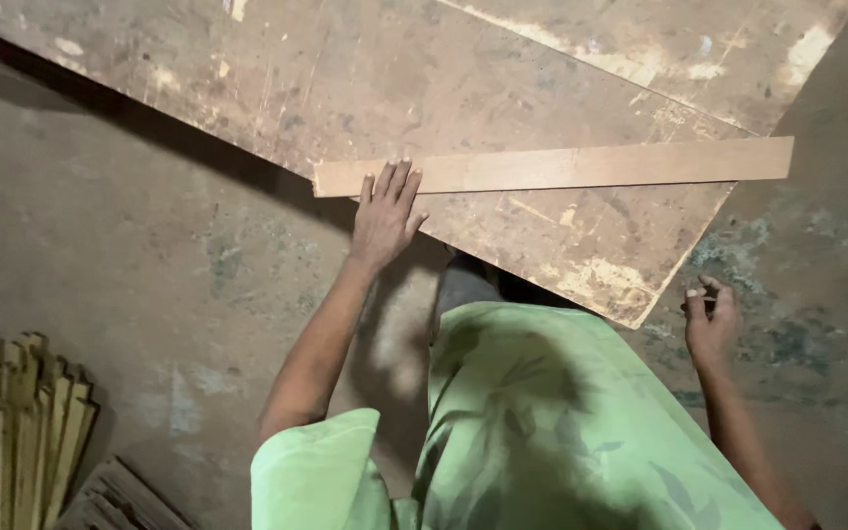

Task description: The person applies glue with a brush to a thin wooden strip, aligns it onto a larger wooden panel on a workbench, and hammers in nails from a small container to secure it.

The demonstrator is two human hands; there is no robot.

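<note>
The left hand [385, 211] lies flat with its fingers spread and extended, pressing down on the left end of a long thin wooden strip [561, 167]. The strip rests across a large worn board [444, 79] that slopes over the concrete floor [100, 226]. The right hand [712, 319] hangs off the near right corner of the board, well apart from the strip; its fingers are curled loosely, with thumb and fingertips close together, and whether they pinch something small cannot be told.

The strip runs from under the left hand's fingertips far out to the right, and its right end juts past the board's edge. As only one end is pinned, the strip could likely pivot or slide along the scuffed surface if the pressure shifts, and the overhanging end may dip. A bundle of pale wooden slats [36, 422] stands at the near left, beside a dark stack [125, 496].
</note>
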